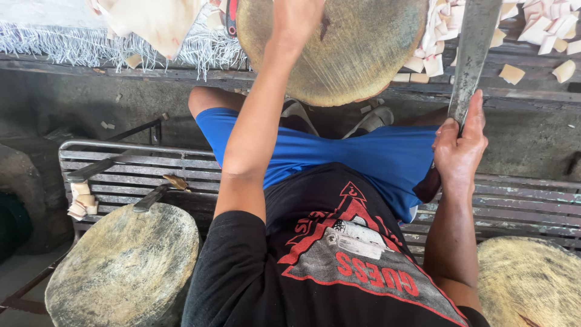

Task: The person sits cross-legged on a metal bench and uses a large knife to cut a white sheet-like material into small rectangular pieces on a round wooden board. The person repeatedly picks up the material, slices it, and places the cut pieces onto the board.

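Lap: black shirt (339, 266), blue shorts (363, 157).
Right hand (459, 145): three o'clock, fingers clenched round cleaver (472, 54).
Left hand (296, 21): twelve o'clock on round chopping block (363, 54); fingers cropped, cannot tell.
Advice: probably keep blade upright, clear of forearm.

No packages, screens or posted signs show here. The one printed mark is an emblem (357, 248) on the front of the person's black T-shirt (242, 284), low in the middle of the view. It is a red-outlined triangle whose tip points toward the blue shorts (363, 154), with a grey, worn-looking patch filling its wide end, a pale block shape across its middle, and red lettering along the sides. A small red and black object (230, 18) lies at the top edge, just beside the round wooden block (357, 54). It may be a wrapper or a handle; too little of it shows to tell.
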